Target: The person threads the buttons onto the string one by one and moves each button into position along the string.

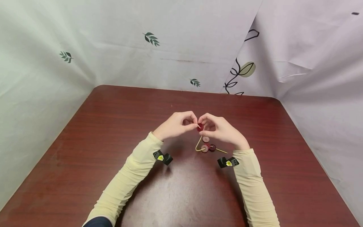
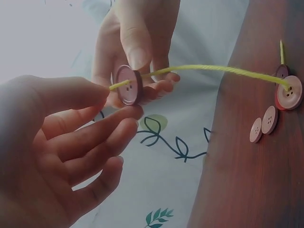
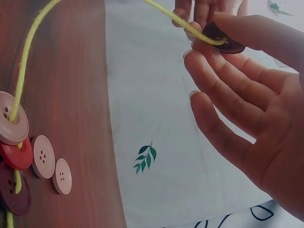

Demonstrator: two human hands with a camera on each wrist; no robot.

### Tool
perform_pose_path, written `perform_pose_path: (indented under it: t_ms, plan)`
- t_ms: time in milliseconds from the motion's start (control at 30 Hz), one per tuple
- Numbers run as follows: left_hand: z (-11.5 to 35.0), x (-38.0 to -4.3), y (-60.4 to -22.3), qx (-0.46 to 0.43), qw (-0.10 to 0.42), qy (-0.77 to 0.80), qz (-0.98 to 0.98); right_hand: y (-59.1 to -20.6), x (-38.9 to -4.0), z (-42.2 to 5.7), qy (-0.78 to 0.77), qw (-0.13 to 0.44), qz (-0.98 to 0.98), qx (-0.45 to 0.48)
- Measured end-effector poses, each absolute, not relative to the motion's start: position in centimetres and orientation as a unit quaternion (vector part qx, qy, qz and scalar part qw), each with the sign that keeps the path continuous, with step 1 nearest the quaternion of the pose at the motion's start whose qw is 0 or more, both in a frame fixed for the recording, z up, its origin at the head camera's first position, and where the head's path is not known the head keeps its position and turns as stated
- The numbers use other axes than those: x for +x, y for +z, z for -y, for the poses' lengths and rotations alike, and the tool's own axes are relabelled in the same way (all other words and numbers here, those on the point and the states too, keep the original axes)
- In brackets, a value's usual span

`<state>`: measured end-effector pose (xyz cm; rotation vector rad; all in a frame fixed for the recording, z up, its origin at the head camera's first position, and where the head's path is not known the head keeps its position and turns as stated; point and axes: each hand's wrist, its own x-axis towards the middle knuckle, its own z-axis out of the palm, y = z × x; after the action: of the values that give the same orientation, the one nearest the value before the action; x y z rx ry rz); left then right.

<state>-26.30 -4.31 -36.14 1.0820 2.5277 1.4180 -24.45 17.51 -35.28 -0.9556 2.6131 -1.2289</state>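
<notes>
Above the table, my right hand [image 1: 224, 128] pinches a dark red button [image 2: 127, 86] between thumb and fingers. A yellow string [image 2: 204, 68] passes through one of its holes. Close by on the other side, my left hand [image 1: 178, 126] pinches the short end of string that sticks out of the button. The string runs down to a pale pink button [image 3: 10, 121], a red button [image 3: 18, 156] and a dark maroon button [image 3: 13, 194], all threaded together on the table. Its far tail [image 1: 221, 150] lies to the right of them.
Two loose pale pink buttons, a larger one [image 3: 43, 157] and a smaller one [image 3: 62, 176], lie beside the threaded group. The brown wooden table [image 1: 181, 195] reaches back to a white cloth [image 1: 119, 37] with leaf prints, which also hangs at both sides.
</notes>
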Motion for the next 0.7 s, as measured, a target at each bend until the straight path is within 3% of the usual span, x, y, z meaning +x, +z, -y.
perform_pose_path:
  t_ms: [700]
  plan:
    - [5.12, -26.47, -35.46, 0.329, 0.015, 0.475, -0.816, -35.76, -24.93, -17.82, -0.374, 0.093, -0.869, -0.312]
